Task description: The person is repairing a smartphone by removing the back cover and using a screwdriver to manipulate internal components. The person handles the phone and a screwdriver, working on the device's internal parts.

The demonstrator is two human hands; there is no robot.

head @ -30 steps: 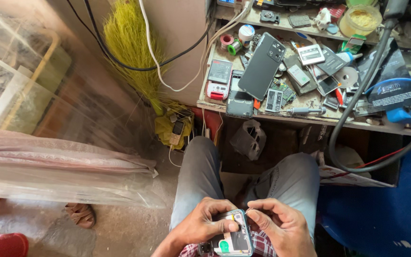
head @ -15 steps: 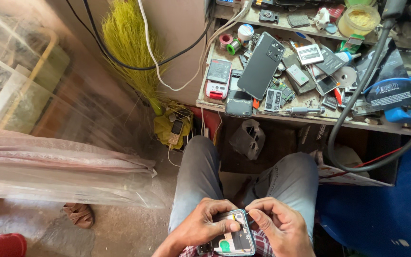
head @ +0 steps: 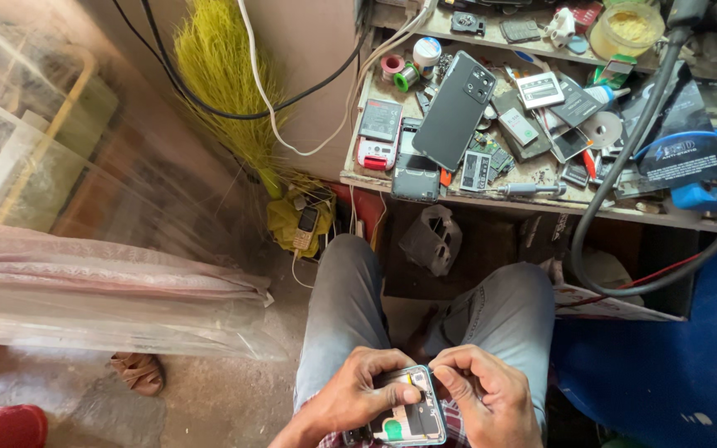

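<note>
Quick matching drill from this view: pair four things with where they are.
Things:
1. opened phone
2. dark phone
3. small keypad phone
4. yellow broom

Places:
A. leaning against the wall
B. on the yellow cloth on the floor
C. held in both hands over the lap
D. face down on the cluttered bench

Pairs: 1-C, 2-D, 3-B, 4-A

Grey trousers (head: pixel 508 311), checked shirt hem (head: pixel 456 426), 2 bare forearms
</note>
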